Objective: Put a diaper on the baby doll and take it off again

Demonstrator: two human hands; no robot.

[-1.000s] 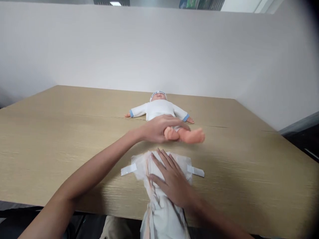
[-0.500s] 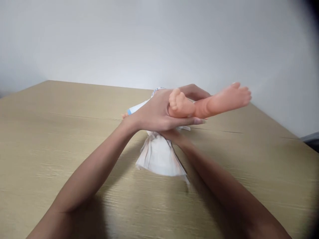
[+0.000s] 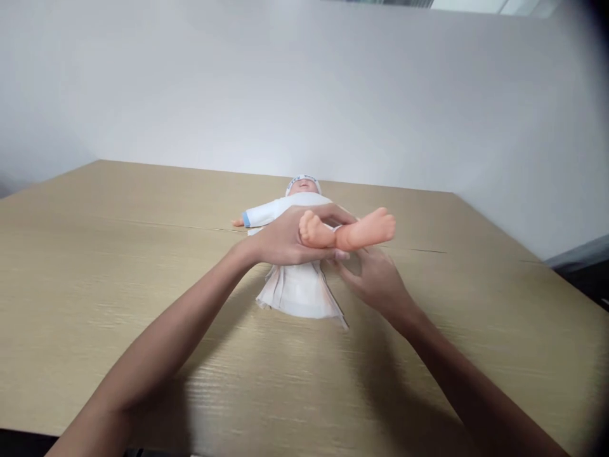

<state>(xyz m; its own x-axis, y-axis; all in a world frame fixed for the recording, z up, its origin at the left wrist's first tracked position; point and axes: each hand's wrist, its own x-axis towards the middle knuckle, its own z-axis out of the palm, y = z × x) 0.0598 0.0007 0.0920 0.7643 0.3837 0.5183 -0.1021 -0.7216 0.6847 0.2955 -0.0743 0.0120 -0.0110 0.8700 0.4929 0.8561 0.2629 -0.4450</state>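
A baby doll [image 3: 304, 200] in a white top with blue cuffs and a lettered headband lies on its back, its head away from me. My left hand [image 3: 285, 238] is wrapped round the doll's lower legs and holds them raised. Both bare feet [image 3: 364, 231] stick out to the right of that hand. Beneath the legs a white diaper [image 3: 302, 295] spreads flat toward me. My right hand [image 3: 378, 282] is beside the raised legs, thumb and fingers apart. Its fingertips are partly hidden near my left fingers, and I see nothing held in it.
The doll lies on a wide wood-grain table [image 3: 143, 285] with thin seams across it. A plain pale wall [image 3: 238, 89] rises behind the far edge. Something dark [image 3: 580, 266] stands past the right edge.
My right hand has come out from under the doll's legs to their right side. The raised legs now appear lower and further left, and the view has shifted so the doll's head shows.
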